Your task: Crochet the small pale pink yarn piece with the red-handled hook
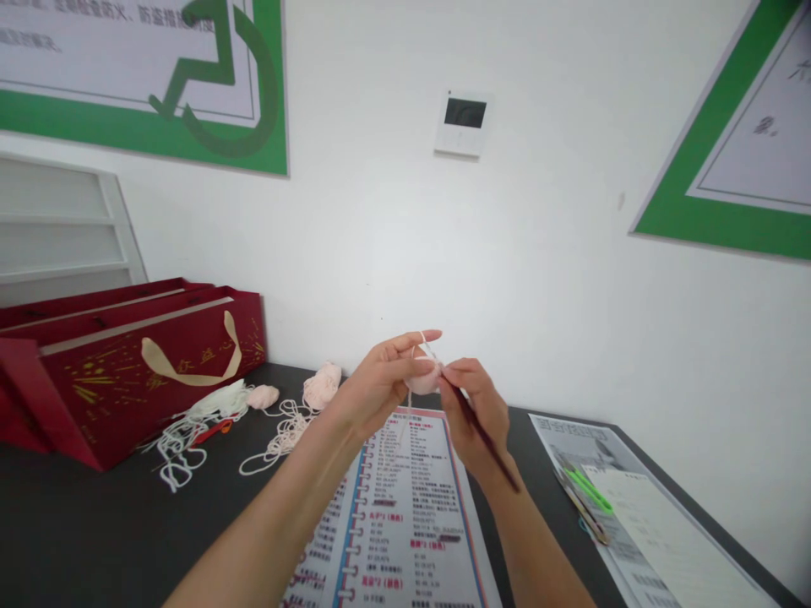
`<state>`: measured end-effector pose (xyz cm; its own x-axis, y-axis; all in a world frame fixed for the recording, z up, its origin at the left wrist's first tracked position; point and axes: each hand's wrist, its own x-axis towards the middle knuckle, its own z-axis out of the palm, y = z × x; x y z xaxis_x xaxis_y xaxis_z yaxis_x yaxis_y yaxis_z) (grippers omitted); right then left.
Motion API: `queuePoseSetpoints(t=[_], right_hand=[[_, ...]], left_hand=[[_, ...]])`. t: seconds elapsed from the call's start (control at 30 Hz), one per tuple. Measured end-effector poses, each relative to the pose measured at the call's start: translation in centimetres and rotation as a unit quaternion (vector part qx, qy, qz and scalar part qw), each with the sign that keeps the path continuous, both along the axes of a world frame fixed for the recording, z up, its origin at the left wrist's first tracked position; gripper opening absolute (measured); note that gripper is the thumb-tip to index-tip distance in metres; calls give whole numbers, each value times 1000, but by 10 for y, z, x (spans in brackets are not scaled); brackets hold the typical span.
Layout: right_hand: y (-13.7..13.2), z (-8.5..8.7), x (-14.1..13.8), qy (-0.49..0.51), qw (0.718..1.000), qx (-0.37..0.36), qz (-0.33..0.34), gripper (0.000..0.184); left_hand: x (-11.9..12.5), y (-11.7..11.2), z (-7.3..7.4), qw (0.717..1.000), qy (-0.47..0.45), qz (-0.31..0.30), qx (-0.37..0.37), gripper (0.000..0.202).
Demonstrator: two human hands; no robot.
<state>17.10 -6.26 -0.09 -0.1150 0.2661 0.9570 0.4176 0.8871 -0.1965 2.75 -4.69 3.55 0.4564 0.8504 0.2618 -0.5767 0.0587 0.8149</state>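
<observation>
My left hand (386, 376) is raised above the table and pinches a small pale pink crocheted piece (423, 377), with a strand of yarn looped over its stretched index finger. Close against it on the right, my right hand (474, 407) grips a dark crochet hook (487, 443) like a pen, its tip at the pink piece. A thin yarn strand hangs from the piece toward the table. Below both hands lies a spiral-bound printed sheet (405, 515) with red and black text.
Loose pink and white yarn (285, 422) lies in tangles on the dark table (95, 532), beside red gift bags (127, 363) at the left. Papers with green pens or hooks (589, 490) lie at the right. A white wall with green-framed posters stands behind.
</observation>
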Motion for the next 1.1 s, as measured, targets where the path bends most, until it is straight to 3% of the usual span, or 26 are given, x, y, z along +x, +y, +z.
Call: queuePoseSetpoints(t=[0.1, 0.17, 0.63, 0.83, 0.9, 1.0, 1.07, 1.1], right_hand=[[-3, 9, 8, 83, 971, -168, 147, 14], [-7, 13, 13, 101, 955, -204, 191, 12], [-24, 25, 29, 65, 948, -252, 183, 9], [-17, 26, 33, 133, 897, -316, 278, 7], [-14, 26, 30, 173, 864, -345, 325, 10], [-11, 28, 20, 234, 809, -390, 373, 14], [-12, 29, 15, 256, 799, -395, 375, 15], [-13, 29, 13, 258, 807, -387, 364, 15]], left_hand=[[-7, 6, 0, 1000, 5, -13, -5, 43], [-11, 9, -1, 1000, 3, -13, 11, 42], [-28, 15, 2, 993, 74, -88, 22, 33], [-29, 15, 1, 987, 107, -112, 37, 32], [-27, 13, 1, 986, 120, -101, 55, 30], [-21, 8, 3, 986, 125, -23, 105, 28], [-17, 6, 2, 983, 118, 34, 136, 28], [-16, 5, 2, 981, 114, 52, 145, 28]])
